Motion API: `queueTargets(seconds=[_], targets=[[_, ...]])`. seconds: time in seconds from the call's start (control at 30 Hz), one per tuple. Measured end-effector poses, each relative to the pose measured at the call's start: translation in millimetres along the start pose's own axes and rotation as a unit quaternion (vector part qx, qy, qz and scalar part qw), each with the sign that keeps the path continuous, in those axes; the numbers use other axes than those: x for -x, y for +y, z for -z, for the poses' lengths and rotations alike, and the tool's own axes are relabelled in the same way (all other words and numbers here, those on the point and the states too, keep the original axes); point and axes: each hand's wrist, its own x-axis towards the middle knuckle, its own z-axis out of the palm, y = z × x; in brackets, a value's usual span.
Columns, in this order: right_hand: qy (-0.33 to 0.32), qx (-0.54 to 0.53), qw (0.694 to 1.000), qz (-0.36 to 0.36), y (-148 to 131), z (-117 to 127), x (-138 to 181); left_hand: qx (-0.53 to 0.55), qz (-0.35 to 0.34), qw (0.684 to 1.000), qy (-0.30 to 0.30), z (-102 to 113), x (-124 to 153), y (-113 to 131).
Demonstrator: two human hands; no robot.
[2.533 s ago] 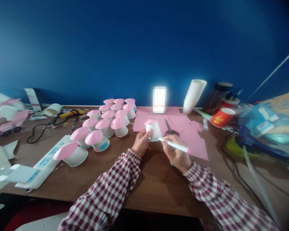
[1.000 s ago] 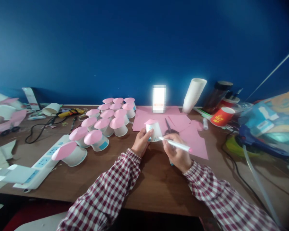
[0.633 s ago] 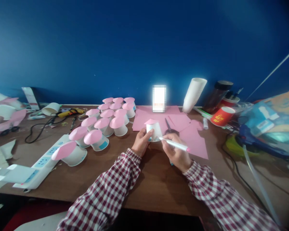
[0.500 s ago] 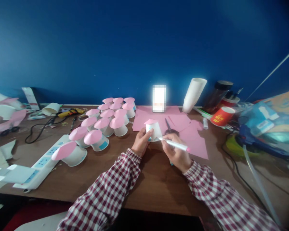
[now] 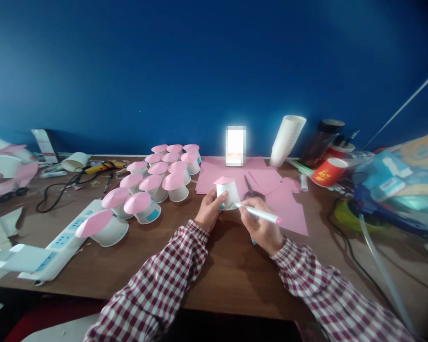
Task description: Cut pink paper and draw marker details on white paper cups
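Observation:
My left hand is closed around a white paper cup, thumb on its side. The cup stands upside down with a pink paper piece on top and some blue print. In my right hand is a white marker with a pink end, its tip at the cup's lower right side. Behind that hand lie dark-handled scissors on pink paper sheets. To the left, several upturned paper cups with pink paper tops stand in rows.
A white power strip lies at the left, near a yellow tool with a black cord. At the back right stand a stack of white cups and a red cup. A blue glue gun and plastic bags lie far right.

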Motion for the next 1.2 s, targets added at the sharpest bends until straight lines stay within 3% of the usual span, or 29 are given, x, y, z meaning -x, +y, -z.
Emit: queueTargets(seconds=[0.3,0.57,1.2], targets=[[-0.014,-0.003,1.000,-0.006,0.8,0.3,0.9,-0.001,0.000,1.000,-0.003,-1.6,0.8,2.6],[0.024,-0.006,1.000,-0.014,-0.1,-0.1,0.9,-0.002,0.003,1.000,0.004,-2.6,1.2,2.6],[0.026,-0.005,1.000,0.005,-0.9,-0.7,0.2,-0.008,0.003,1.000,0.000,-0.5,0.6,1.4]])
